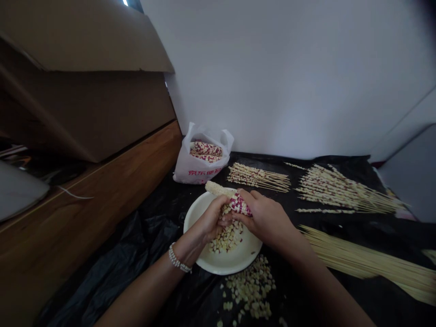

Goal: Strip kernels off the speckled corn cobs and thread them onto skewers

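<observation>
Over a white bowl I hold a corn cob, tilted with its stripped pale end up and to the left. White and dark-red kernels still cover its right part. My left hand has its fingers closed at the cob's middle. Wrapped round the kernel-covered end is my right hand; its thumb is toward the kernels. Loose corn kernels lie in the bowl beneath my hands, and their undersides hide part of them.
A white plastic bag with whole cobs stands behind the bowl. Kernel-threaded skewers and a larger skewer pile lie right. Bare sticks are nearer. Loose kernels lie on black plastic sheeting. A cardboard box is left.
</observation>
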The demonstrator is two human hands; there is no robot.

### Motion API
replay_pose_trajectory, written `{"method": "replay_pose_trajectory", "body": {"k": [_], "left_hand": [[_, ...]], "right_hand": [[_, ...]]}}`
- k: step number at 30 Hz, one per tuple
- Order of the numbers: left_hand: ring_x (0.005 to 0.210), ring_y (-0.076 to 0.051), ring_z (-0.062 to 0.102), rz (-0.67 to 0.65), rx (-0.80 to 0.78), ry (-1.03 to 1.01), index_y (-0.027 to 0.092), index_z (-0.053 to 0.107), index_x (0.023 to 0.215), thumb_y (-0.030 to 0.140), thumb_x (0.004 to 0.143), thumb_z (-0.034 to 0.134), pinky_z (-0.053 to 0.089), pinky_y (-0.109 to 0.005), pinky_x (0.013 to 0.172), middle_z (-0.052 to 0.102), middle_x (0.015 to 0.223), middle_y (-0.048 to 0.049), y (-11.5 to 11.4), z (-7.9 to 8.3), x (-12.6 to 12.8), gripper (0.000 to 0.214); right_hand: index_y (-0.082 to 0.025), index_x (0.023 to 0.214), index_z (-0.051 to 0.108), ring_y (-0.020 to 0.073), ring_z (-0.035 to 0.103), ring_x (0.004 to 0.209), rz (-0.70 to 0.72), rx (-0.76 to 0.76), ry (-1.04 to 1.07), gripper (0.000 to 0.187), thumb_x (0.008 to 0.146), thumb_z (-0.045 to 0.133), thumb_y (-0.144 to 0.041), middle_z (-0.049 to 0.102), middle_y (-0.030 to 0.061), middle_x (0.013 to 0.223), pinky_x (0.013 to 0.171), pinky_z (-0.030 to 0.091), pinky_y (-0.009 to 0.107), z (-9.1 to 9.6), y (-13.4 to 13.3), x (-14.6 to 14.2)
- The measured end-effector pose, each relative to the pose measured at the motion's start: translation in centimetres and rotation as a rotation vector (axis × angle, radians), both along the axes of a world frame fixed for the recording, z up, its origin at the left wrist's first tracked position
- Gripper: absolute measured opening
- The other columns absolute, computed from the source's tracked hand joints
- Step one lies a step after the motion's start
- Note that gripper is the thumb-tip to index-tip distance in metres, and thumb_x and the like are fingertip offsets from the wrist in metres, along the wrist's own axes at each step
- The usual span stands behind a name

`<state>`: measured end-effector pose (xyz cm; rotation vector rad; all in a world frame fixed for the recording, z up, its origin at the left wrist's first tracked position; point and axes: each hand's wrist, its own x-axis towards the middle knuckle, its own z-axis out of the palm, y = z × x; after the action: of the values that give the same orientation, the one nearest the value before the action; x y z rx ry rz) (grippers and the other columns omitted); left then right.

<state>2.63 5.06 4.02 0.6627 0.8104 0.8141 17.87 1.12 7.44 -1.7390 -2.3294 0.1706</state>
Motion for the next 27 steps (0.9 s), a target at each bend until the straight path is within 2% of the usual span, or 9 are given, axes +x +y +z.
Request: {"method": "replay_pose_trajectory", "body": {"k": [4,10,17,22,27], "left_hand": [[0.041,-0.003,0.023,0.055,0.04,0.05,0.019,0.045,0.058,0.022,0.067,0.056,0.014,-0.017,0.039,0.038,0.049,0.0065,-0.1,0.4,0.1,0.014],[0.041,-0.003,0.021,0.057,0.064,0.073,0.018,0.044,0.057,0.019,0.067,0.056,0.011,-0.017,0.04,0.035,0.047,0.0067,0.0,0.2,-0.2,0.016],[0.04,-0.002,0.023,0.061,-0.008,-0.006,0.015,0.054,0.062,0.023,0.071,0.056,0.011,-0.017,0.038,0.047,0.053,0.0029,0.1,-0.1,-0.2,0.012],[0.04,-0.002,0.026,0.018,0.035,0.008,0.015,0.054,0.059,0.021,0.068,0.06,0.014,-0.015,0.038,0.043,0.051,0.0043,0.3,-0.5,-0.4,0.012],[0.039,-0.002,0.028,0.005,-0.04,-0.015,0.015,0.053,0.059,0.016,0.06,0.057,0.016,-0.015,0.036,0.044,0.053,0.0036,0.6,-0.7,-0.7,0.004]], "right_hand": [[-0.016,0.142,0.051,0.0289,0.069,0.091,-0.011,0.011,-0.055,0.055,0.096,0.062,-0.043,0.067,0.012,0.11,0.064,0.048,0.034,-0.1,-0.1,-0.6],[-0.015,0.147,0.048,0.028,0.07,0.092,-0.035,0.028,-0.108,0.059,0.096,0.064,-0.04,0.066,0.0134,0.111,0.065,0.05,0.033,-0.2,-0.1,-1.2],[-0.015,0.147,0.046,0.0309,0.069,0.1,-0.002,0.035,0.004,0.062,0.095,0.063,-0.046,0.066,0.0141,0.121,0.074,0.054,0.038,-0.7,0.6,0.3],[-0.014,0.146,0.048,0.0308,0.07,0.096,0.002,0.047,-0.009,0.061,0.095,0.064,-0.044,0.067,0.0147,0.118,0.072,0.055,0.038,-0.5,0.4,0.0],[-0.015,0.146,0.049,0.0298,0.071,0.091,0.008,0.078,-0.015,0.06,0.094,0.066,-0.04,0.067,0.0146,0.114,0.068,0.054,0.037,-0.7,0.3,0.1]]}}
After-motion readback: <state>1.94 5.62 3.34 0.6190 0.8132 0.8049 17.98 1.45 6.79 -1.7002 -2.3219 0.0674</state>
